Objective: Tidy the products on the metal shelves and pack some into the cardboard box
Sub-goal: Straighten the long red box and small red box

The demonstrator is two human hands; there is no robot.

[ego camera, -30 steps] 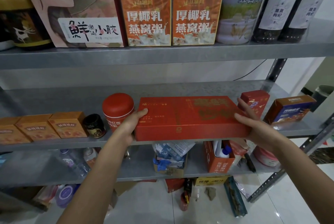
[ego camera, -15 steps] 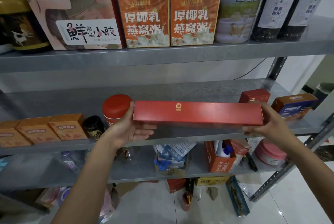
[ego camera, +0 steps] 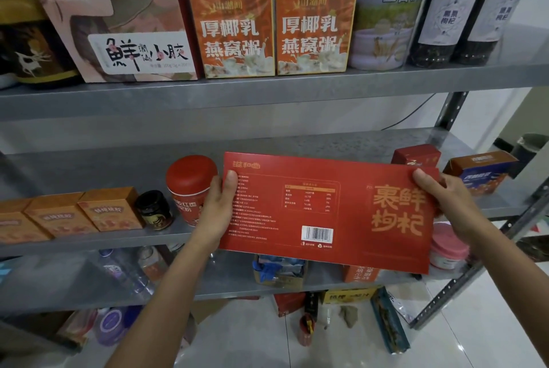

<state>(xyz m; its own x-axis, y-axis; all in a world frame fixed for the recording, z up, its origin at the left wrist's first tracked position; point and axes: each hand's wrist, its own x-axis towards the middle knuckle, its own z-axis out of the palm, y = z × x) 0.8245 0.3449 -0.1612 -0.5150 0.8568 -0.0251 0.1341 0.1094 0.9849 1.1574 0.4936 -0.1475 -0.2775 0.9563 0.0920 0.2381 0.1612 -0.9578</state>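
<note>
A wide flat red box (ego camera: 326,213) with gold lettering and a barcode stands upright in front of the middle metal shelf (ego camera: 89,168), its printed face turned toward me. My left hand (ego camera: 218,210) grips its left edge, thumb on the front. My right hand (ego camera: 445,198) grips its upper right corner, thumb over the top edge. The box hides part of the shelf behind it. No cardboard packing box shows in this view.
On the middle shelf stand a red tin (ego camera: 190,186), a small dark jar (ego camera: 154,210), orange cartons (ego camera: 110,208), a small red box (ego camera: 416,155) and a blue-brown box (ego camera: 484,170). The top shelf holds boxes (ego camera: 237,34), a canister and dark bottles (ego camera: 448,10). Clutter fills the lower shelf and floor.
The red box was lying flat on the middle shelf; both hands lifted it, tipped it through edge-on, and now hold it upright with its printed face toward me.
</note>
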